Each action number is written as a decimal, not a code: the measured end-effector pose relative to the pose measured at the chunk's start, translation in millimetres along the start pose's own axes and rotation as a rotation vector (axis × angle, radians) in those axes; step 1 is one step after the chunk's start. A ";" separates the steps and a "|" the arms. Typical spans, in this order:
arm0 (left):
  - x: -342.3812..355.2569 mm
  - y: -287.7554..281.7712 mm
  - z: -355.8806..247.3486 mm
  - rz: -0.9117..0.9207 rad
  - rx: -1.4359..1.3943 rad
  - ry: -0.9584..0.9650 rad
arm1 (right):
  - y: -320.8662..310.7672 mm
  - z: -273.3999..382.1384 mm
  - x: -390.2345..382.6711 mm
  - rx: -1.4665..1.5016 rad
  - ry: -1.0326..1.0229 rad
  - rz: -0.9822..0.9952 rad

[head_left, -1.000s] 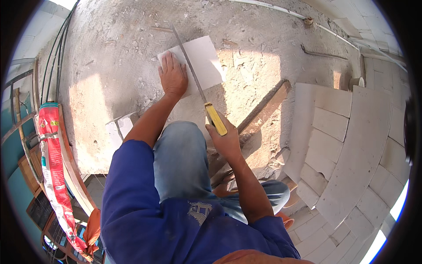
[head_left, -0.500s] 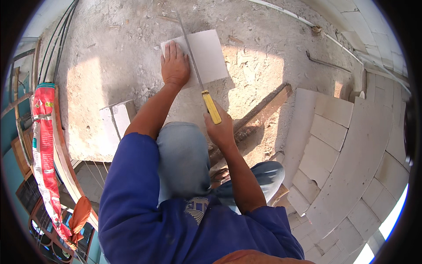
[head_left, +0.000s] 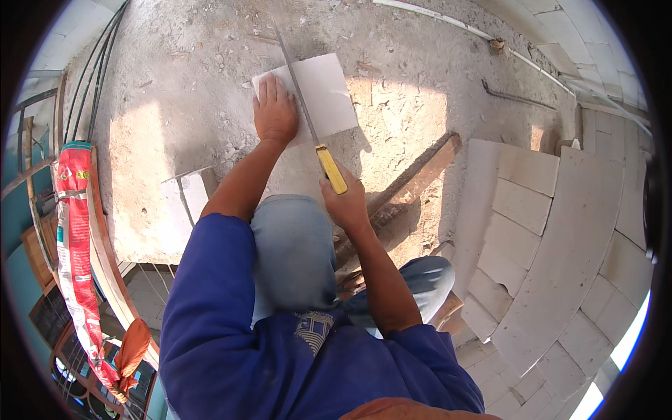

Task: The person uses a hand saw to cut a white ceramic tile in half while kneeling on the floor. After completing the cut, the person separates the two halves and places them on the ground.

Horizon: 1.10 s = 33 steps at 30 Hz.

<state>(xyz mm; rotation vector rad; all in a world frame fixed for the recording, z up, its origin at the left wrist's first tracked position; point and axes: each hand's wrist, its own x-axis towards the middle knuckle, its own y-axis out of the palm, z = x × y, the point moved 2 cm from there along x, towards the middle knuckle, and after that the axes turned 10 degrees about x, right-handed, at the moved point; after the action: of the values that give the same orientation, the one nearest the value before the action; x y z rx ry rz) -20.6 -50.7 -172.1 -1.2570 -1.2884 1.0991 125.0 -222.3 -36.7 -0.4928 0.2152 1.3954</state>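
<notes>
Masonry block (head_left: 329,91): pale; lies on the rough concrete floor (head_left: 210,84), forward of the bent knee (head_left: 292,238).
Left hand (head_left: 275,112): palm down on the block's left part, fingers extended and slightly spread.
Right hand (head_left: 344,199): wrapped around the yellow handle (head_left: 331,169) of the handsaw (head_left: 303,105).
Saw blade (head_left: 290,70): crosses the block just right of the left hand; depth of contact cannot be told.
Block handling: judged stiff, fairly light for its bulk, brittle at corners; dusty faces may slip. Hold by flat palm pressure on the broad face; lift by opposite sides.
Saw handling: judged light, blade probably flexible. Grip by the handle only; keep fingers clear of the cutting edge.
</notes>
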 end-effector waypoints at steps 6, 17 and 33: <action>-0.2 -3.7 4.2 0.013 0.005 -0.014 | -39.6 -20.1 -105.7 -0.126 -0.019 0.045; -3.4 -3.4 3.5 0.039 0.024 -0.023 | -10.6 -13.7 -11.2 -0.087 0.033 0.077; 0.8 2.2 6.0 -0.029 0.005 0.000 | -9.2 -20.9 -9.0 -0.133 0.000 0.041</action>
<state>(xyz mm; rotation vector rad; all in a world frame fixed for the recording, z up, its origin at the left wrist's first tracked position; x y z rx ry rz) -26.3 -49.6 -174.9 -1.2317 -1.2993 1.0810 135.3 -240.6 -49.4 -0.6010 0.1337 1.4557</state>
